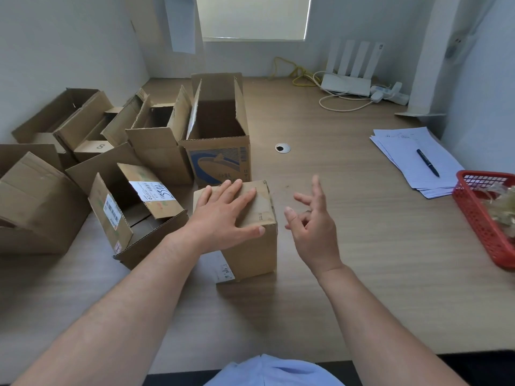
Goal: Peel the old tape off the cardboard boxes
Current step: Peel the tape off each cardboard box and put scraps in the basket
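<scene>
Left hand (223,213) spread flat atop closed cardboard box (250,246), right hand (312,224) loosely open just beside

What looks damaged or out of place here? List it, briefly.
Mostly minor. The open box left of the tall box has a ragged, torn-looking flap edge. The labelled box beside the left hand appears to lean, flaps splayed. Nothing looks spilled.
</scene>
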`<state>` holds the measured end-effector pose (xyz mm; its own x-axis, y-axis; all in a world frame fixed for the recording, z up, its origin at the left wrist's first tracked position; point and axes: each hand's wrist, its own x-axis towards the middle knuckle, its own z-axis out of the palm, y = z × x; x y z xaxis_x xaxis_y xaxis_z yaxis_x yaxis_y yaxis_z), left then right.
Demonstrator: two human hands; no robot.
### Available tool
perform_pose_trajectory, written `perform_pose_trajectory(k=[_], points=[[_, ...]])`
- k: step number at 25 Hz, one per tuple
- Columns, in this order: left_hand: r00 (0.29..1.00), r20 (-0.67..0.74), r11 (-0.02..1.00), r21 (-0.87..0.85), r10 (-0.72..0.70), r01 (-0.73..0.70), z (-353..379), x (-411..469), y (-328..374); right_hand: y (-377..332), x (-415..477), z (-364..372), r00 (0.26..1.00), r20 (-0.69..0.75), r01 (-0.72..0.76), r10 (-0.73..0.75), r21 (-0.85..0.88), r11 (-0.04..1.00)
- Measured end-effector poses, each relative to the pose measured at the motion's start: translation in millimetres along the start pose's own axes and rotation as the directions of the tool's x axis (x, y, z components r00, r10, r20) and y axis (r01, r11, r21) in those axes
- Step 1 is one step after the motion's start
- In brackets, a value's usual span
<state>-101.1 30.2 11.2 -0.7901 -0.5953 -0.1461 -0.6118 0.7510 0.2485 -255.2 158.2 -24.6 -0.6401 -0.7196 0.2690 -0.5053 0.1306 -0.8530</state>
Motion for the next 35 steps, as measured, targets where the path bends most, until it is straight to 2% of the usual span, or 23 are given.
perform_pose_trajectory(k=[2, 3, 5, 8, 14, 17, 19, 23, 25, 27, 29, 30, 32, 35], points=[[1.000, -0.007, 1.000, -0.013, -0.008, 0.008, 0, 1, 0, -2, 1, -8, 0.973, -0.159, 0.154, -0.168, -0.094, 0.984], [1.000, -0.005, 1.000, -0.015, -0.010, 0.010, -1, 1, -1, -4, 2, -12, 0.943, -0.190, 0.246, -0.274, -0.158, 0.956], [1.000, 0.008, 1.000, 0.000, -0.014, 0.014, -1, 3, -2, -7, -1, -14, 0.891, -0.131, 0.393, -0.434, -0.255, 0.883], [1.000, 0.013, 0.999, 0.042, -0.023, 0.023, -1, 6, -1, -8, -14, -7, 0.868, -0.016, 0.463, -0.496, -0.329, 0.823], [1.000, 0.009, 0.999, 0.052, -0.016, 0.015, 0, 4, 3, -27, -17, 7, 0.909, -0.067, 0.353, -0.411, -0.396, 0.848], [1.000, 0.002, 0.997, 0.078, -0.010, 0.010, 0, 1, 5, -36, -5, 10, 0.973, 0.020, 0.209, -0.231, -0.506, 0.837], [1.000, -0.002, 0.996, 0.084, -0.010, 0.010, 0, -1, 7, -39, 1, 11, 0.988, 0.088, 0.152, -0.124, -0.578, 0.802], [1.000, -0.006, 0.996, 0.083, -0.007, 0.008, 2, -1, 7, -42, 2, 11, 0.975, 0.134, 0.223, -0.178, -0.598, 0.770], [1.000, -0.009, 0.997, 0.080, -0.010, 0.011, 3, -1, 6, -41, 9, 4, 0.969, 0.227, 0.206, -0.100, -0.515, 0.832], [1.000, -0.014, 0.998, 0.063, -0.023, 0.024, 3, -1, 4, -39, 18, -4, 0.953, 0.298, 0.035, 0.053, -0.282, 0.959], [0.999, -0.020, 0.998, 0.051, -0.032, 0.033, 3, -2, 1, -38, 16, -7, 0.944, 0.301, -0.125, 0.133, -0.045, 0.991], [0.999, -0.024, 0.998, 0.050, -0.035, 0.036, 4, -2, 0, -36, 12, -7, 0.948, 0.287, -0.151, 0.139, 0.017, 0.988], [0.999, -0.032, 0.998, 0.057, -0.033, 0.035, 6, -1, 1, -33, 5, -4, 0.972, 0.215, -0.110, 0.100, 0.034, 0.993], [0.998, -0.050, 0.998, 0.056, -0.030, 0.033, 8, 1, 6, -29, -5, -3, 0.998, -0.007, 0.053, -0.055, -0.135, 0.989]])
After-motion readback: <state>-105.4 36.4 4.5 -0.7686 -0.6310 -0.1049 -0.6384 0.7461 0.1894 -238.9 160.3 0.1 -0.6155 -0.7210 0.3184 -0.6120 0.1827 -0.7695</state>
